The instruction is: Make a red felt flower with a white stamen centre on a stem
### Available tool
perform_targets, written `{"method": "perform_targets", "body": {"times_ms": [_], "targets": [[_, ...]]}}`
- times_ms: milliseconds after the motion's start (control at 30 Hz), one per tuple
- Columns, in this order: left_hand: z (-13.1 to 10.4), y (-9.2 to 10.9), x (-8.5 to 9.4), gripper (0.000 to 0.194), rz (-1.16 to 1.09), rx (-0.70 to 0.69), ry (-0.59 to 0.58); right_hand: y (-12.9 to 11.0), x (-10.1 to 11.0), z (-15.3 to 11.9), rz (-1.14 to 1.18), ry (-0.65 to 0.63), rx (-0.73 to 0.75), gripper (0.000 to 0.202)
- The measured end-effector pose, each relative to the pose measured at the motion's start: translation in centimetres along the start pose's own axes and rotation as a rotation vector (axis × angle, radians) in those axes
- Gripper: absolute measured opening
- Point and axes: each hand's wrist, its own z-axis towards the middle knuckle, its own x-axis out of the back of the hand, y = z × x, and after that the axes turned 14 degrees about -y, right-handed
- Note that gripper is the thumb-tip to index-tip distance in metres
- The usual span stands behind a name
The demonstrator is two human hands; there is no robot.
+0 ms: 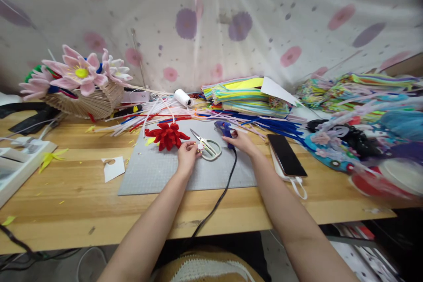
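Note:
My right hand [243, 141] is closed around the handle of a blue hot glue gun [224, 128], whose nozzle points left and whose black cord [220, 198] runs down over the table edge. In a pinch, my left hand [187, 157] has a small whitish piece [200, 146], too small to name surely. Just right of that hand lie scissors [212, 150] with pale green handles, blades partly spread. Beyond my left hand is a red fuzzy flower [168, 136]. All this is over a grey cutting mat [152, 180].
Behind the mat are bundles of coloured pipe cleaners [238, 92] and a white thread spool [183, 98]. A phone [287, 155] lies to the right. At left are a basket of pink flowers [79, 75], a power strip [26, 163] and a cut white card [114, 169].

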Motion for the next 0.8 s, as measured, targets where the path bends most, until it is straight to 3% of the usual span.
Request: {"method": "perform_targets", "body": {"times_ms": [133, 267, 367, 467, 633, 800], "targets": [[1.2, -0.4, -0.8, 0.014, 0.027, 0.006, 0.017, -0.1, -1.8, 1.3, 0.053, 0.061, -0.049, 0.027], [2.7, -1.3, -2.1, 0.014, 0.049, -0.002, 0.031, 0.2, -0.9, 0.8, 0.484, 0.129, -0.052, 0.032], [3.8, -1.8, -3.1, 0.013, 0.055, -0.031, 0.052, -0.5, 0.1, -0.2, 0.95, 0.036, 0.073, 0.035], [4.6, -1.8, -4.0, 0.013, 0.04, -0.064, 0.066, -1.8, 0.0, -1.1, 1.24, -0.142, 0.135, 0.029], [4.2, -0.9, -4.0, 0.01, -0.035, -0.112, 0.079, -3.3, -1.9, -1.1, 1.394, -0.387, -0.051, 0.012], [2.3, -0.5, -1.3, 0.026, -0.112, -0.199, 0.063, -3.9, -2.8, -0.7, 1.514, -0.485, -0.084, 0.008]]}}
